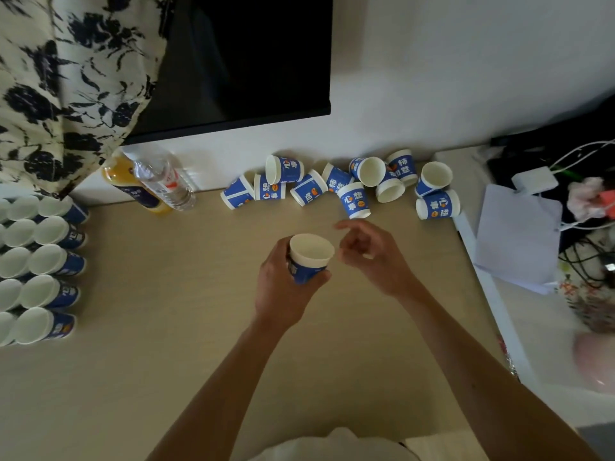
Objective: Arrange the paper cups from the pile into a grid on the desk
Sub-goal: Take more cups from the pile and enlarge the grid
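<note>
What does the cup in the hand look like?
The cup looks like paper: blue outside with white print, white and empty inside, with a white rim. It is mouth up, tilted a little, over the middle of the desk. The left hand grips its blue side; the right hand hovers close beside it.

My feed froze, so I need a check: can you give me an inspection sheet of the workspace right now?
Surface: tan desk.
Job's things: pile of cups at the back, mostly tipped; grid of cups upright at the left edge.
Clutter: two bottles back left; papers at right.
Hands: left hand grips one cup; right hand loosely curled, empty.
Cables: white and black cables, far right.
Surroundings: dark monitor, floral curtain.
</note>
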`<action>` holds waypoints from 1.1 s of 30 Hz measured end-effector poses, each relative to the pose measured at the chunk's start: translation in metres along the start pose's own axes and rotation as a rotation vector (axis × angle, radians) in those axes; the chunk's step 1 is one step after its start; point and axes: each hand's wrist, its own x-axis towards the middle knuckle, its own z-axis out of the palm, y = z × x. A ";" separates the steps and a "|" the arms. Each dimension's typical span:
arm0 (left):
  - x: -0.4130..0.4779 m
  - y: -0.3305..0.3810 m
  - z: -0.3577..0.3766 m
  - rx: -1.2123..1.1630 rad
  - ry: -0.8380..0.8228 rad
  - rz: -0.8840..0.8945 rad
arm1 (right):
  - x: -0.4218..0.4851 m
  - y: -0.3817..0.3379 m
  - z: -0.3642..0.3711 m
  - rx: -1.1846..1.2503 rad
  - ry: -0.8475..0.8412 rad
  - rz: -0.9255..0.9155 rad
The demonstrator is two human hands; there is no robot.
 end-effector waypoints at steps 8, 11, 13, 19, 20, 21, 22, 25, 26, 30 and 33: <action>-0.030 -0.012 -0.010 -0.050 0.110 -0.131 | 0.097 0.092 -0.018 -0.317 0.527 0.350; -0.033 -0.017 -0.014 -0.055 0.129 -0.148 | 0.118 0.110 -0.015 -0.473 0.517 0.412; -0.035 -0.019 -0.016 -0.065 0.142 -0.157 | 0.125 0.118 -0.012 -0.548 0.497 0.435; -0.039 -0.022 -0.025 -0.081 0.172 -0.175 | 0.140 0.134 -0.007 -0.584 0.548 0.439; -0.041 -0.023 -0.026 -0.082 0.178 -0.180 | 0.140 0.136 -0.007 -0.577 0.559 0.439; -0.043 -0.024 -0.027 -0.083 0.182 -0.186 | 0.140 0.137 -0.006 -0.570 0.568 0.443; -0.045 -0.025 -0.029 -0.084 0.187 -0.193 | 0.139 0.139 -0.004 -0.557 0.578 0.450; -0.052 -0.028 -0.035 -0.081 0.204 -0.203 | 0.126 0.140 0.002 -0.477 0.615 0.460; -0.054 -0.029 -0.039 -0.085 0.209 -0.205 | 0.120 0.138 0.006 -0.446 0.618 0.456; -0.063 -0.037 -0.052 -0.107 0.228 -0.214 | 0.086 0.122 0.028 -0.261 0.583 0.412; -0.074 -0.042 -0.065 -0.126 0.250 -0.222 | 0.058 0.103 0.050 -0.091 0.534 0.345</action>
